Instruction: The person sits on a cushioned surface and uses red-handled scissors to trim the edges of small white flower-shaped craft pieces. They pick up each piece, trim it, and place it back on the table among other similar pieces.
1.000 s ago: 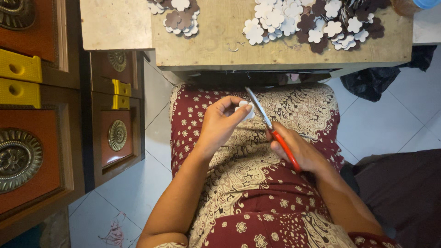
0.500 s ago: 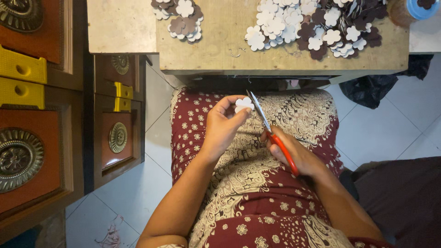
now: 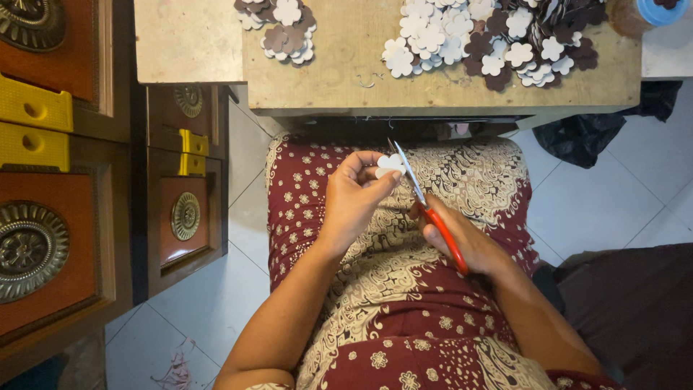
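Over my lap, my left hand [image 3: 354,198] pinches a white flower cutout [image 3: 390,165], while my right hand [image 3: 462,242] grips red-handled scissors [image 3: 426,206], blades touching its edge.

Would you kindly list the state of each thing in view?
Left hand: pinching the white flower.
Right hand: gripping the scissors.
Scissors: blades at the flower's edge.
Flowers on table: heaped, white and brown.
Cabinet doors: shut.

Two hands, one pair of scissors [image 3: 426,206], two flower-cutout piles [image 3: 281,25] on the table, maybe dozens of pieces, four yellow clips [image 3: 32,108].
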`<move>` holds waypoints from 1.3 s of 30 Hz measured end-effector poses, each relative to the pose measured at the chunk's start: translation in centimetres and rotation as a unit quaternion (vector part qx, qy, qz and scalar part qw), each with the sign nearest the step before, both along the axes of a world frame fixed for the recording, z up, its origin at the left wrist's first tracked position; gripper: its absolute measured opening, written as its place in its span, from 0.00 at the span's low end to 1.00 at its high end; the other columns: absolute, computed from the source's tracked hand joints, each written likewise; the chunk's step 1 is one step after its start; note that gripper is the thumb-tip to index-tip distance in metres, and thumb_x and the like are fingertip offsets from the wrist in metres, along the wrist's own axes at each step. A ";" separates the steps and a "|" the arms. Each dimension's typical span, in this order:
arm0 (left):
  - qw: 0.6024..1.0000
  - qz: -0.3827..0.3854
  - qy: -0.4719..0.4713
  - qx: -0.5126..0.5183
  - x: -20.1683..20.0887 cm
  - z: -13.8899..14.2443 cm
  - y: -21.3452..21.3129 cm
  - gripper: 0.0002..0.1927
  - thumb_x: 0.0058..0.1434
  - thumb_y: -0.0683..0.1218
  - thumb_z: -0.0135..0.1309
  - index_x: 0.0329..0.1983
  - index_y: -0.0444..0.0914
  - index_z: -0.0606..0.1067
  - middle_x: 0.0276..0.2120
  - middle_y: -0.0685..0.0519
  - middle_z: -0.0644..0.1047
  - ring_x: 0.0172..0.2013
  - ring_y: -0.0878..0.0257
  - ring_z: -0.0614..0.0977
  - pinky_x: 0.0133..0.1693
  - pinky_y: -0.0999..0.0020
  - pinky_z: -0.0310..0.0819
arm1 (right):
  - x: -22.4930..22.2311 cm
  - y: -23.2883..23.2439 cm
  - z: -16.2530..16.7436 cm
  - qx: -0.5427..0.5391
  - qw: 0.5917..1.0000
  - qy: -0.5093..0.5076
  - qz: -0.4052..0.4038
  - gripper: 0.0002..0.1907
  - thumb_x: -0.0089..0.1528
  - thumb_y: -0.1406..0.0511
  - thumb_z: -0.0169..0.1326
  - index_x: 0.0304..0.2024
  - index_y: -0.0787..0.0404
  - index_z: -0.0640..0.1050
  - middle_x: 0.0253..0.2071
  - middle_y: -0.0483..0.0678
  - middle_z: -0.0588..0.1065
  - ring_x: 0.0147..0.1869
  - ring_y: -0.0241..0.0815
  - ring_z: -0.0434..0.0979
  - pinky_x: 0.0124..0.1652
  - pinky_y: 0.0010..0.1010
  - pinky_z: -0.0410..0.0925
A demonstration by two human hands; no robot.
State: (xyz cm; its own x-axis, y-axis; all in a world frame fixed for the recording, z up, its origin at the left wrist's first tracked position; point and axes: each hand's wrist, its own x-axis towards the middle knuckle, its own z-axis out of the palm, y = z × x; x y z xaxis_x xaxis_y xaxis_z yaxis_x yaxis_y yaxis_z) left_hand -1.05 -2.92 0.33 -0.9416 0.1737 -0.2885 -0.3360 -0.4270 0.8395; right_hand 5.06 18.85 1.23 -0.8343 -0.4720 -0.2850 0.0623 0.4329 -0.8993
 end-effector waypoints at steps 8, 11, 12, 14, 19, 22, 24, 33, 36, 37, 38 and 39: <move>0.999 -0.001 -0.011 0.047 0.0 -0.2 0.2 0.15 0.62 0.35 0.61 0.50 0.30 0.72 0.39 0.49 0.80 0.39 0.67 0.82 0.43 0.75 0.79 | 0.3 0.1 -0.7 -0.016 1.000 0.005 -0.015 0.40 0.64 0.32 0.33 0.44 0.60 0.69 0.24 0.40 0.64 0.25 0.35 0.65 0.25 0.32 0.62; 0.999 -0.001 -0.007 0.036 0.0 -0.4 0.1 0.15 0.61 0.35 0.61 0.50 0.30 0.72 0.38 0.50 0.80 0.39 0.68 0.82 0.43 0.75 0.79 | 0.2 -0.1 -0.5 -0.036 0.999 -0.035 -0.021 0.40 0.61 0.31 0.35 0.43 0.60 0.69 0.23 0.40 0.66 0.22 0.34 0.66 0.21 0.31 0.64; 1.000 -0.001 -0.008 0.029 0.0 -0.4 0.0 0.15 0.61 0.35 0.62 0.50 0.30 0.73 0.38 0.50 0.80 0.39 0.68 0.82 0.42 0.75 0.79 | 0.2 -0.1 -0.4 -0.030 0.999 -0.030 -0.021 0.39 0.62 0.32 0.35 0.42 0.60 0.69 0.23 0.40 0.65 0.22 0.34 0.65 0.22 0.31 0.63; 1.000 -0.002 -0.009 0.015 -0.1 -0.6 -0.1 0.14 0.61 0.35 0.62 0.49 0.30 0.73 0.37 0.50 0.80 0.38 0.67 0.82 0.41 0.74 0.79 | 0.1 0.1 -0.1 -0.018 0.999 -0.021 -0.019 0.38 0.63 0.33 0.36 0.41 0.60 0.69 0.22 0.41 0.64 0.23 0.34 0.64 0.22 0.31 0.61; 1.000 0.003 -0.005 0.027 -0.3 -0.9 -0.3 0.14 0.62 0.35 0.61 0.50 0.30 0.74 0.38 0.50 0.81 0.38 0.67 0.82 0.44 0.73 0.80 | 0.0 0.1 0.4 -0.018 1.000 -0.014 -0.006 0.36 0.64 0.34 0.36 0.40 0.59 0.68 0.22 0.42 0.65 0.22 0.36 0.65 0.22 0.32 0.62; 1.000 0.000 0.000 0.017 -0.3 -1.0 -0.5 0.14 0.62 0.36 0.61 0.51 0.30 0.74 0.38 0.51 0.81 0.39 0.68 0.82 0.45 0.74 0.80 | -0.2 0.2 0.4 -0.011 0.999 0.034 0.014 0.35 0.66 0.35 0.35 0.40 0.59 0.68 0.23 0.42 0.65 0.23 0.37 0.66 0.24 0.33 0.63; 1.000 -0.001 0.002 0.010 -0.3 -1.0 -0.6 0.15 0.62 0.36 0.61 0.51 0.30 0.75 0.38 0.51 0.81 0.39 0.68 0.82 0.45 0.74 0.80 | -0.2 0.3 0.3 -0.008 0.998 0.062 0.026 0.34 0.68 0.36 0.35 0.40 0.59 0.68 0.24 0.43 0.65 0.24 0.37 0.66 0.25 0.33 0.63; 1.000 -0.008 0.003 -0.008 -0.6 -1.2 -1.0 0.15 0.62 0.36 0.61 0.51 0.30 0.74 0.37 0.50 0.81 0.38 0.68 0.82 0.43 0.75 0.79 | -0.3 0.5 0.3 0.015 0.999 -0.043 0.014 0.35 0.62 0.35 0.37 0.37 0.58 0.68 0.20 0.41 0.65 0.20 0.36 0.65 0.21 0.34 0.63; 1.000 -0.007 -0.001 -0.012 -0.7 -1.3 -1.0 0.14 0.62 0.36 0.61 0.50 0.30 0.74 0.37 0.50 0.81 0.38 0.68 0.82 0.43 0.75 0.79 | -0.3 0.4 0.4 -0.003 0.998 -0.055 0.013 0.37 0.61 0.33 0.36 0.39 0.59 0.68 0.20 0.40 0.65 0.21 0.34 0.65 0.21 0.33 0.63; 1.000 -0.003 -0.005 -0.010 -0.7 -1.3 -0.9 0.14 0.62 0.37 0.61 0.50 0.31 0.74 0.37 0.50 0.81 0.38 0.68 0.82 0.42 0.75 0.79 | -0.2 0.4 0.4 -0.023 0.998 -0.064 0.010 0.38 0.61 0.32 0.35 0.42 0.59 0.69 0.20 0.40 0.65 0.21 0.34 0.65 0.22 0.33 0.63; 1.000 0.001 -0.010 -0.007 -0.7 -1.3 -0.8 0.14 0.63 0.37 0.61 0.50 0.31 0.74 0.37 0.50 0.81 0.37 0.68 0.82 0.42 0.74 0.79 | -0.1 0.5 0.4 -0.044 0.996 -0.073 0.007 0.39 0.62 0.32 0.35 0.44 0.59 0.69 0.21 0.40 0.65 0.22 0.34 0.65 0.23 0.32 0.63; 1.000 -0.002 -0.009 0.004 -0.7 -1.4 -0.7 0.13 0.63 0.37 0.61 0.49 0.31 0.74 0.37 0.50 0.81 0.37 0.68 0.82 0.42 0.74 0.79 | -0.1 0.3 0.3 -0.049 0.996 -0.073 0.001 0.40 0.62 0.32 0.35 0.46 0.60 0.69 0.22 0.40 0.66 0.23 0.34 0.66 0.23 0.32 0.65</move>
State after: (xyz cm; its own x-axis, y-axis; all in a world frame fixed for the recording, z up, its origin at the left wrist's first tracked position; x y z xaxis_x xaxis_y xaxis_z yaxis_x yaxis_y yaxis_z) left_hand -1.74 -3.66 -1.05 -0.9356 0.1787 -0.3045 -0.3526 -0.4319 0.8301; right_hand 4.92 19.17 1.51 -0.7862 -0.5060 -0.3547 0.1938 0.3431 -0.9191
